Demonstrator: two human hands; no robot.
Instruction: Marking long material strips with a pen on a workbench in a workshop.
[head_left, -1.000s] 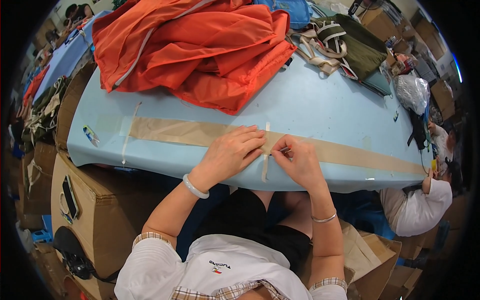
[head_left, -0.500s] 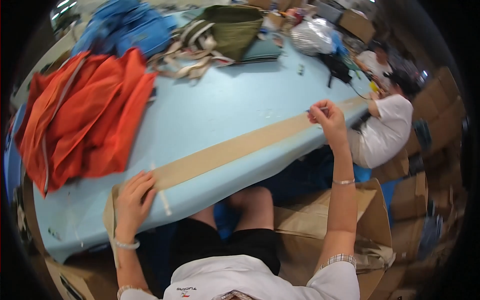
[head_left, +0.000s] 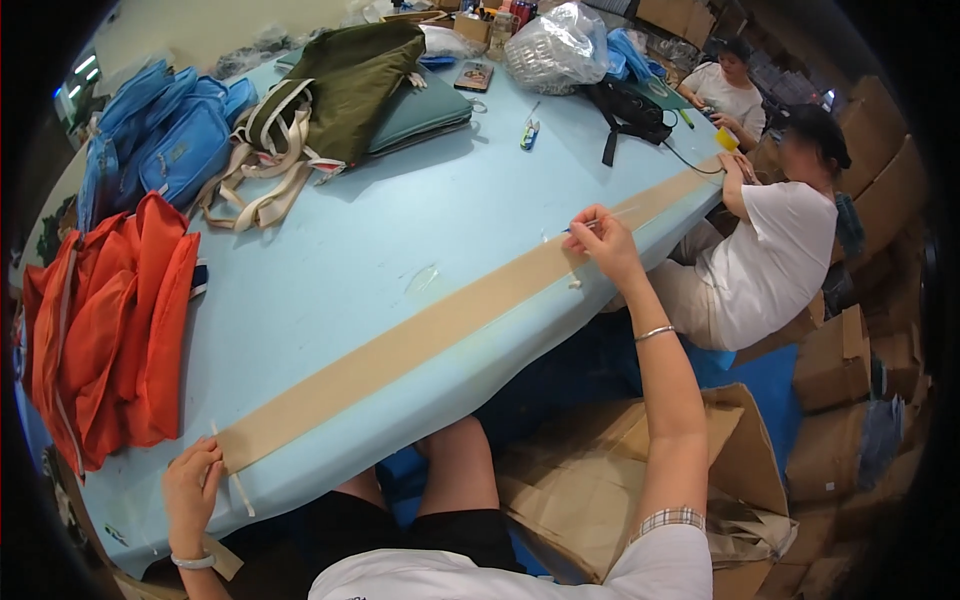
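A long tan strip (head_left: 400, 370), like paper or cloth, runs diagonally along the near edge of the light blue table. At its near-left end my left hand (head_left: 192, 490) rests with fingers extended, beside a short white mark on the table. A piece of tan material (head_left: 222, 556) hangs below the edge by that wrist. My right hand (head_left: 607, 246) is closed in a pinch over the strip, farther right. Between its fingertips is a slim pen (head_left: 592, 225), partly hidden by the fingers. A co-worker's hands (head_left: 738, 165) are at the strip's far end.
Orange fabric (head_left: 115, 340), blue bags (head_left: 185, 130) and an olive bag (head_left: 350, 85) with cream straps lie on the left and back. A clear plastic bag (head_left: 558, 50) and a black bag (head_left: 625, 115) sit farther right. An open carton (head_left: 600, 480) stands by my right side.
The view has shifted, bringing more of the table's back into sight. My right hand has come back a little from the co-worker along the strip, still pinching the pen. My left hand stays at the near end.
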